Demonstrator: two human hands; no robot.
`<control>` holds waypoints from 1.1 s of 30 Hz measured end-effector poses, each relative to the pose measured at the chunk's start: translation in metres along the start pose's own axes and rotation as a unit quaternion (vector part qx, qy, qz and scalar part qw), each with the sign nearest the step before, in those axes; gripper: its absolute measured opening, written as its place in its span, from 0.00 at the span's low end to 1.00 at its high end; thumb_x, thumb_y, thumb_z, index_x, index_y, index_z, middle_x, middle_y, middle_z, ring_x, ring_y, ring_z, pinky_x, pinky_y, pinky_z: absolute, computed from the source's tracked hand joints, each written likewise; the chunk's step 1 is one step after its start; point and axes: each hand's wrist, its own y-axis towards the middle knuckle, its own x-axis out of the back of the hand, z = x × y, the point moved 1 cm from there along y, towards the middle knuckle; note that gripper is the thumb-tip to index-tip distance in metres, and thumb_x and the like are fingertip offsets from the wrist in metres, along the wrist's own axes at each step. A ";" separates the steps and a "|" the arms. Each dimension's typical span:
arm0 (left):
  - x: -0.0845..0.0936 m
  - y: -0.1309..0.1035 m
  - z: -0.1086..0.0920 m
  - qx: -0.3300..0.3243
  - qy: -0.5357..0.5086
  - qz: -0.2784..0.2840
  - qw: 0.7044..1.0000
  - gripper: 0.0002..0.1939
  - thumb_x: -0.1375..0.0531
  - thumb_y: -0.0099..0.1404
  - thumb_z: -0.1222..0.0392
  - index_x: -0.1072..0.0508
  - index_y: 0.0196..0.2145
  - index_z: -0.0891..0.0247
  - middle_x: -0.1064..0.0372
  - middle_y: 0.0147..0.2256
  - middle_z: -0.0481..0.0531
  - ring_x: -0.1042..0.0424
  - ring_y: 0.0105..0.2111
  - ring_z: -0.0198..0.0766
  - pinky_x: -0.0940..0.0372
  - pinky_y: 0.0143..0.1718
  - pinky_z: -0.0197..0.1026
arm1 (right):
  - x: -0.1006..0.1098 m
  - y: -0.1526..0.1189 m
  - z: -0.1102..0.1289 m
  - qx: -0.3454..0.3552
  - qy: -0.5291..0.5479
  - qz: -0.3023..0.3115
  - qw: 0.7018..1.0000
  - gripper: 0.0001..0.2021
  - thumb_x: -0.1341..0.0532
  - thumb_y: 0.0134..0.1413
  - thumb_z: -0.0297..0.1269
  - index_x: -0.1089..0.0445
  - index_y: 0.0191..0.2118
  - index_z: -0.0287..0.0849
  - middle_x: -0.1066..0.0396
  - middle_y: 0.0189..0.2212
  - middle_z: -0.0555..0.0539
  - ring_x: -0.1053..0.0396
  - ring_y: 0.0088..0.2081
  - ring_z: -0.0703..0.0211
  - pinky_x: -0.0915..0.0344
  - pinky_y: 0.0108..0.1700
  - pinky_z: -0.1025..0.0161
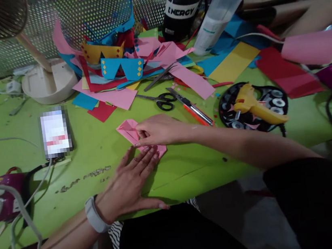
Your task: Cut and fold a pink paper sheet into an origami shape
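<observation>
A folded piece of pink paper (128, 130) lies on the green table close to its front edge. My left hand (133, 178) rests flat on the paper's near part, fingers stretched out and thumb spread along the table edge. Over the paper's middle, my right hand (154, 130) is closed, with curled fingers pressing against the pink paper just ahead of my left fingertips. Part of the paper is hidden under both hands. Beyond my right hand lie black-handled scissors (166, 101) and an orange utility knife (196, 112) with its blade showing.
Coloured paper strips and paper glasses (122, 68) are heaped at the back. A yellow glue gun (255, 104) sits on a black power strip (227, 112) at right. A phone (54, 133), a fan base (49, 84) and a black bottle (180, 12) stand around. Another person's arm (318, 6) shows at upper right.
</observation>
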 end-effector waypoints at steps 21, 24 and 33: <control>0.004 0.003 -0.002 0.003 0.000 -0.035 0.999 0.50 0.53 0.58 0.24 0.54 0.68 0.59 0.55 0.67 0.59 0.51 0.66 0.52 0.70 0.67 0.60 | -0.035 -0.068 -0.015 -0.027 0.057 -0.166 0.984 0.09 0.43 0.60 0.39 0.33 0.31 0.40 0.32 0.27 0.48 0.39 0.31 0.61 0.48 0.34 0.63; 0.003 0.003 -0.003 0.010 0.001 -0.043 0.999 0.49 0.52 0.58 0.25 0.49 0.67 0.60 0.52 0.66 0.59 0.50 0.66 0.52 0.69 0.67 0.60 | -0.038 -0.068 -0.015 -0.024 0.050 -0.174 0.983 0.13 0.44 0.61 0.44 0.33 0.30 0.41 0.33 0.27 0.49 0.39 0.31 0.61 0.49 0.33 0.63; 0.001 0.001 0.001 -0.025 0.004 -0.021 0.999 0.50 0.52 0.59 0.25 0.57 0.68 0.56 0.64 0.69 0.58 0.59 0.68 0.52 0.69 0.67 0.59 | -0.044 -0.070 -0.015 -0.004 -0.004 -0.196 0.981 0.11 0.46 0.61 0.38 0.37 0.29 0.41 0.35 0.26 0.49 0.42 0.29 0.62 0.49 0.34 0.63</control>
